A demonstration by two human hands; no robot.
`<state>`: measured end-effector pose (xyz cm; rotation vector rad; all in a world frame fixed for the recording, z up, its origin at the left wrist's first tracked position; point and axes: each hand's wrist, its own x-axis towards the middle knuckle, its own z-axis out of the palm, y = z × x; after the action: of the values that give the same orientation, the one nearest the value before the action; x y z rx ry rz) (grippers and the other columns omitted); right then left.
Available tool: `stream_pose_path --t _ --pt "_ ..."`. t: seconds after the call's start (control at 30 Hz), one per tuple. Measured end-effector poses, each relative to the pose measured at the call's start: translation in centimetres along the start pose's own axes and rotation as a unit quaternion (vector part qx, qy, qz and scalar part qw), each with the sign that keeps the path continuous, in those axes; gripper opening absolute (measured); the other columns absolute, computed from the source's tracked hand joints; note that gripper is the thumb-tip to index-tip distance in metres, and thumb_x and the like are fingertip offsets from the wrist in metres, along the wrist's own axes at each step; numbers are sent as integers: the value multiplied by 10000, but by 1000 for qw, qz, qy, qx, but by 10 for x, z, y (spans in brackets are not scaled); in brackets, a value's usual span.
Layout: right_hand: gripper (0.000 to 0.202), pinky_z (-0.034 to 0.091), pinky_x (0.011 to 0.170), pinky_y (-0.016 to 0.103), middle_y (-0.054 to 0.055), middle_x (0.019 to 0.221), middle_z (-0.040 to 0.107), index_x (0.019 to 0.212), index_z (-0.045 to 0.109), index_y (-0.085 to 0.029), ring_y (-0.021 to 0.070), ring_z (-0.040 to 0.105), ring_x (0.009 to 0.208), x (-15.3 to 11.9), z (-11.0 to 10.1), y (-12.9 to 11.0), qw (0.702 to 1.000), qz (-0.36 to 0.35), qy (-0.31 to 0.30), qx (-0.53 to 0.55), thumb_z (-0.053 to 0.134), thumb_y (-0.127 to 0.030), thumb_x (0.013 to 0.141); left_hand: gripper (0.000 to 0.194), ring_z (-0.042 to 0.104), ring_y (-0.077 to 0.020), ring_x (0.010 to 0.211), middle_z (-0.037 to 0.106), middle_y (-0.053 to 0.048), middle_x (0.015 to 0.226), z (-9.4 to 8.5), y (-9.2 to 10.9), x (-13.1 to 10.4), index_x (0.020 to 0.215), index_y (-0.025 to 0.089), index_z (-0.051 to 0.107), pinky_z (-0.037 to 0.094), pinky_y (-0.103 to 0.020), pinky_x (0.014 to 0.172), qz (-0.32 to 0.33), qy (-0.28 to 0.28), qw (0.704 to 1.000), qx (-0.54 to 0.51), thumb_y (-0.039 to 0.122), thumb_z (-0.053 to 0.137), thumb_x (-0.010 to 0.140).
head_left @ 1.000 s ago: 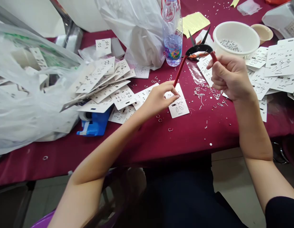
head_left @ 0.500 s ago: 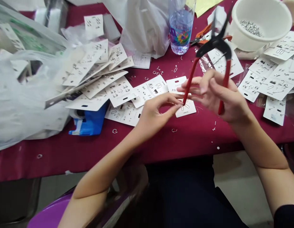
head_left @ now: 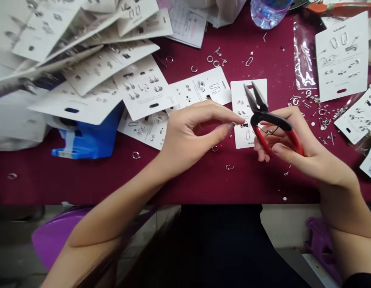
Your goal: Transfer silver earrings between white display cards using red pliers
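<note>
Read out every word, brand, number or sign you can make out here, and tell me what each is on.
"clair", on the white card behind the pliers' tips; the right hand covers the end of the word.
"claires", slightly blurred, on the white card at upper right.
Too small or blurred to read: the fine print on these and the other cards, and on the paper sheet.
No readable numbers.

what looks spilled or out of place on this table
Small metal pieces lie scattered loose on the maroon cloth, mostly clustered beside the right hand. It looks like a spill, since similar pieces sit grouped on white cards.
</note>
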<state>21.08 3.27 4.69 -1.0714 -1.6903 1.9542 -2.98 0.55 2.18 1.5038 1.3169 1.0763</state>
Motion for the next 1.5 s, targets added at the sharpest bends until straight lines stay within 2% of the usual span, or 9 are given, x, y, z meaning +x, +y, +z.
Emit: stream_pose_path --t 0.17,0.3,0.4,0.53,0.77,0.87,1.0,1.3,1.5 --pt "279 583 782 350 -3 974 638 1244 598 -409 158 641 768 0 -1 1 1000 17 0 -7 594 -340 974 208 663 -161 843 696 -1 887 -1 -2 1 938 349 795 584 -317 743 -8 -7 1000 -21 200 657 893" --pt "307 564 609 319 20 885 625 1283 601 -328 155 619 676 -3 -7 -4 998 54 1 -8 558 -403 988 188 655 -159 826 661 -19 864 -1 -7 3 1012 310 783 580 -292 704 9 -41 997 -64 229 645 913" --pt "279 550 595 267 25 896 635 1236 592 -248 130 626 689 -3 -17 -11 992 89 -69 -62 518 -396 1012 179 655 -111 772 642 0 834 2 -12 4 1052 269 735 573 -227 666 58 -43 986 -149 200 682 896" --pt "226 535 646 206 -3 824 649 1168 578 -216 96 637 699 1 -30 -16 971 61 -180 -142 462 -362 1040 103 674 -93 720 641 7 810 4 -17 6 888 217 669 564 -200 631 81 -31 974 -207 167 748 844" --pt "307 538 663 169 25 923 681 1241 571 -203 88 649 729 4 -41 -12 954 23 -232 -190 410 -389 1058 106 667 -95 724 666 -8 809 4 -17 8 889 211 711 605 -199 669 90 -58 958 -264 111 716 853" --pt "319 527 673 164 22 910 681 1282 552 -202 86 640 719 4 -42 -12 949 12 -240 -202 405 -380 1062 104 668 -73 751 677 -11 823 5 -15 7 901 195 722 602 -163 701 79 -66 957 -271 99 705 867" --pt "288 489 659 148 -2 851 656 1243 558 -202 66 595 663 5 -40 -14 945 -2 -247 -216 390 -358 1069 22 672 -74 742 691 0 795 4 -13 7 869 207 719 594 -161 673 56 -74 961 -259 210 712 890" --pt "226 440 645 140 -31 813 591 1167 545 -206 55 501 635 9 -36 -14 945 -5 -251 -210 375 -318 1069 187 650 -79 629 684 -5 758 4 -8 7 804 181 686 578 -178 572 -1 -102 964 -246 346 720 885" --pt "181 433 671 143 -38 842 606 1128 536 -224 56 529 671 9 -37 -15 941 -28 -250 -226 400 -320 1057 142 669 -79 700 689 2 768 3 -8 7 816 190 689 581 -164 627 -3 -109 962 -250 305 708 896"
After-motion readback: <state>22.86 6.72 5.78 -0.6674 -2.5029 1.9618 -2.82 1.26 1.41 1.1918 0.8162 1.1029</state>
